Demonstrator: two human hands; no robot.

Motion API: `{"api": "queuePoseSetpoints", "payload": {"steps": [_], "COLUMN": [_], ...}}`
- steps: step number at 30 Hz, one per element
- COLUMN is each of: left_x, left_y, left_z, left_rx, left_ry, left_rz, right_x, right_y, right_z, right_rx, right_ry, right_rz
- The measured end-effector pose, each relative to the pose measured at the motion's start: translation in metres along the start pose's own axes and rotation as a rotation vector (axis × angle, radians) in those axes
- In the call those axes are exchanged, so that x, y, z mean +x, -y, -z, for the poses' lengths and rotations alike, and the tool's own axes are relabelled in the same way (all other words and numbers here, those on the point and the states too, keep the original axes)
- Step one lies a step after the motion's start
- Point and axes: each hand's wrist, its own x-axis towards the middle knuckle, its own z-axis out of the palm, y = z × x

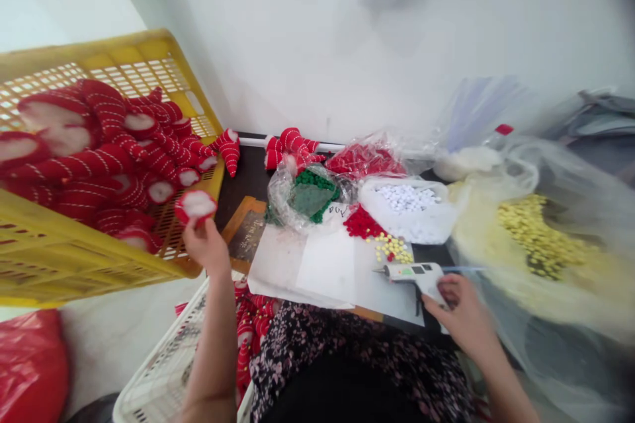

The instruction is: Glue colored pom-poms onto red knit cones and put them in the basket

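My left hand [207, 244] pinches a red stuffed cone [194, 206], its white stuffed end turned up, at the near edge of a yellow crate [94, 238]. Many red cones with white stitched lines [99, 165] fill that crate. On the right, the fingers of my right hand [461, 314] are around the handle of a white glue gun [411, 271]. The gun lies on its side at the board's right edge, nozzle pointing left. Beyond its nozzle are loose yellow pompoms [391, 248] and a small heap of red pompoms [361, 221].
White paper [325, 264] covers the board. Behind it are bags of green pompoms [315, 195], white pompoms [407, 201] and red pieces [367, 157]. A large bag of yellow pompoms [546, 238] stands right. Below left is a white basket [159, 370] with decorated red cones.
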Motion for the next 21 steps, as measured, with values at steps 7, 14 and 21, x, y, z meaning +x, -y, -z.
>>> {"api": "queuePoseSetpoints", "payload": {"steps": [7, 14, 21], "left_x": [-0.089, -0.022, -0.010], "left_y": [0.025, 0.024, 0.008], "left_z": [0.036, -0.006, -0.047], "left_rx": [-0.004, -0.081, -0.025], "left_ry": [0.117, 0.422, 0.414], "left_rz": [-0.002, 0.401, 0.346], "right_x": [-0.015, -0.021, -0.028], "right_y": [0.030, 0.056, 0.060], "right_z": [0.001, 0.003, -0.001], "right_rx": [0.468, 0.661, 0.838], "right_ry": [-0.203, 0.062, 0.044], "right_rz": [-0.141, -0.357, -0.330]}}
